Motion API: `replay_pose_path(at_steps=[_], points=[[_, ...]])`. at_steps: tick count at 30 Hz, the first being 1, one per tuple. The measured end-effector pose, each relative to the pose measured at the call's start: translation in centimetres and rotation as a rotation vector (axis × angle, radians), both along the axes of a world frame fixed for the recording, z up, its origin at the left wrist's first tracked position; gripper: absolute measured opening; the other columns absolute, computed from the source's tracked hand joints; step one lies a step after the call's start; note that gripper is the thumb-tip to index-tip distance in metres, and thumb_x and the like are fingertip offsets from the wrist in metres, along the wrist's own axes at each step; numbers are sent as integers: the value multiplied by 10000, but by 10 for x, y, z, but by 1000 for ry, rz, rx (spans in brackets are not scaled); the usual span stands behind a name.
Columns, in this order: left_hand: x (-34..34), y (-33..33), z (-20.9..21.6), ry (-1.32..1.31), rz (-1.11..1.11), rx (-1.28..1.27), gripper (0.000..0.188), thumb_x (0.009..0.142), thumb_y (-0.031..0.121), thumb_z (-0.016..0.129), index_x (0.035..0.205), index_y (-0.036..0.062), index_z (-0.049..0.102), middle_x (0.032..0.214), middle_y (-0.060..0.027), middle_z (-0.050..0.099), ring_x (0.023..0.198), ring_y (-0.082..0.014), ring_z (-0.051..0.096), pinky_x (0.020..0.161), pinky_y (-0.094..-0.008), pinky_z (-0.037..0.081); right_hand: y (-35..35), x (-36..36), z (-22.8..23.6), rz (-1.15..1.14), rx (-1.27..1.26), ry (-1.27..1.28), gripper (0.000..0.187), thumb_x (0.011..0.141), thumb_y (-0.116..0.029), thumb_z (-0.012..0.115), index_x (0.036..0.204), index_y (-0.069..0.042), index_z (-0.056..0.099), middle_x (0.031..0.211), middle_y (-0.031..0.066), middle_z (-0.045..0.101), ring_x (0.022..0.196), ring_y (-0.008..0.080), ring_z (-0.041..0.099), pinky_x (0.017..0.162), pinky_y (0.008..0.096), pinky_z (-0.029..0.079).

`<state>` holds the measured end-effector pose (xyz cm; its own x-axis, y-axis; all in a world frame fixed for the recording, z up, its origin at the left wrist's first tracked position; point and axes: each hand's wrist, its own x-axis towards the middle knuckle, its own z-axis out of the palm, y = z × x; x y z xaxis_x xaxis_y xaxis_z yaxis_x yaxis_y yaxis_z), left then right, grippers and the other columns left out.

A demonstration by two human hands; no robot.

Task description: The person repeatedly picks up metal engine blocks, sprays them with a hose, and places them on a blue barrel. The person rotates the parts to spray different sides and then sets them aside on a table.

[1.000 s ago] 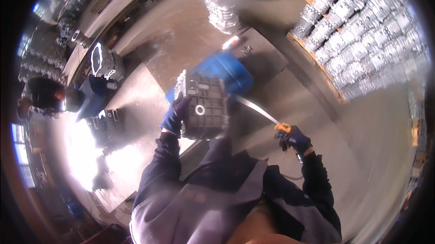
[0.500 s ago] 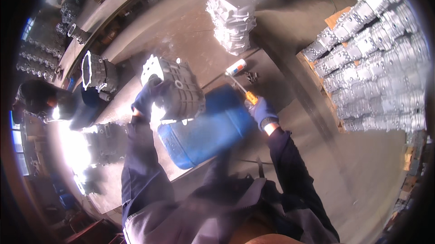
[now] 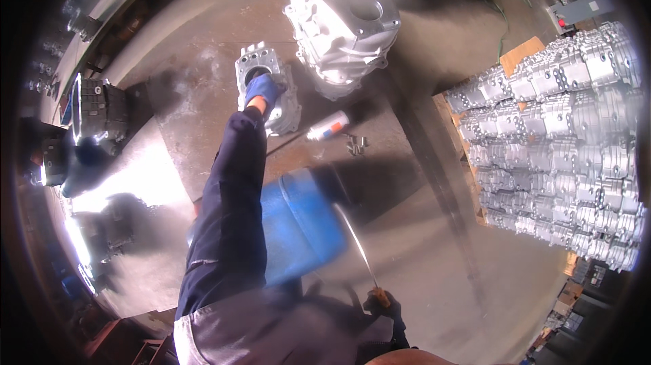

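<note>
Silver metal makes up the casting [image 3: 288, 106], which lies on the brown surface [image 3: 203, 104] ahead of the person, beside a taller casting stack [image 3: 322, 43]. The left hand [image 3: 264, 90], in a blue glove, reaches out to it and is curled over the rim of its round opening, gripping there; the fingertips are hidden inside.

The right hand [image 3: 386, 307], in a dark glove, is low and near the body. It is closed around the orange handle of a tool [image 3: 360, 246], whose long thin shaft points away from the person, its tip near the blue container [image 3: 308, 216].

That container sits partly behind the left sleeve [image 3: 234, 195]. Just beyond it, a white can [image 3: 328, 126] lies on its side near the casting, with a few small metal pieces [image 3: 356, 145] close by. Rows of silver castings [image 3: 549, 141] are stacked at the right, and a dark casting [image 3: 100, 109] stands at the left.
</note>
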<state>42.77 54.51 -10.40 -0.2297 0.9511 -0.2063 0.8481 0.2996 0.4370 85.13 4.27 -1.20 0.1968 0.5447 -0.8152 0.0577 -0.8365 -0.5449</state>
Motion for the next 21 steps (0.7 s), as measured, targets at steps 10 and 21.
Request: replay_pose_path(at_steps=[10,21], points=[[46,0,15,-189,195,369,454,885,431,653,969,-16,636,910,-275,668,905,-441,639,763,-482,503,-24,-3,3,-101,109,142,322,969,-273,507,1175,-32,562,934,87,628,792,196,626,699,318,526],[-97,-364,66,-80,549,110,301,856,258,632,1062,45,685,960,-204,702,913,-362,681,810,-397,533,-29,-39,11,75,393,7,386,958,-301,594,1237,-37,554,826,58,692,658,106,594,629,251,478]])
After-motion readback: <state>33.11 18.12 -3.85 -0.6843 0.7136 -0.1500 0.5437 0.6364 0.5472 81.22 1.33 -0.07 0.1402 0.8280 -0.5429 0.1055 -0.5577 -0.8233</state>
